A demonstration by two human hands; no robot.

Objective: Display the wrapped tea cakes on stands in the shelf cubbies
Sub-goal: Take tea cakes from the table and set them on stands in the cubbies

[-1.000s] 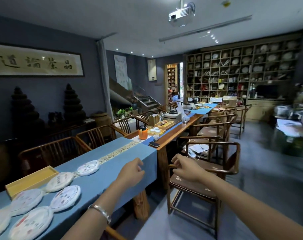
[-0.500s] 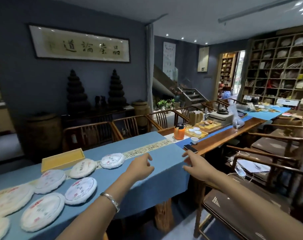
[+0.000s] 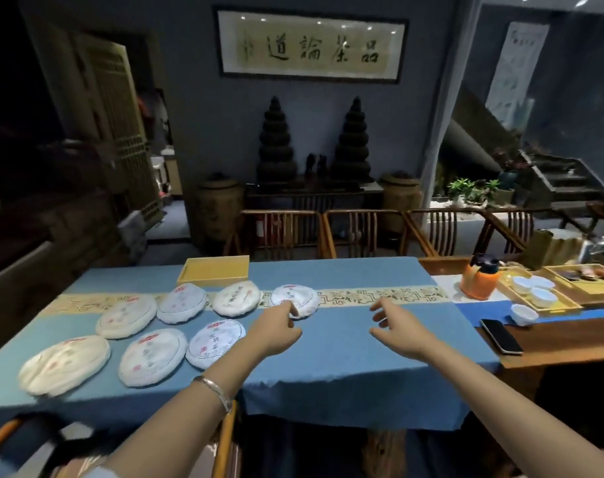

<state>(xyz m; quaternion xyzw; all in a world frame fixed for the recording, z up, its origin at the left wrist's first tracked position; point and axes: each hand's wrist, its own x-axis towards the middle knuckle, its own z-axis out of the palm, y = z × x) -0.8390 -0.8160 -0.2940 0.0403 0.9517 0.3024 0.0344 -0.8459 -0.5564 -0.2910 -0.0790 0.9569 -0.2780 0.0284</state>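
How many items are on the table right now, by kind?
Wrapped tea cakes: 7
Yellow tray by the cakes: 1
Orange kettle: 1
White teacups: 4
Phone: 1
Total: 14, not counting blurred tea ware at the far right edge.

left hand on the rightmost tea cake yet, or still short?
Cannot tell. In the head view the left hand overlaps the near edge of the rightmost tea cake; no contact or gap shows.
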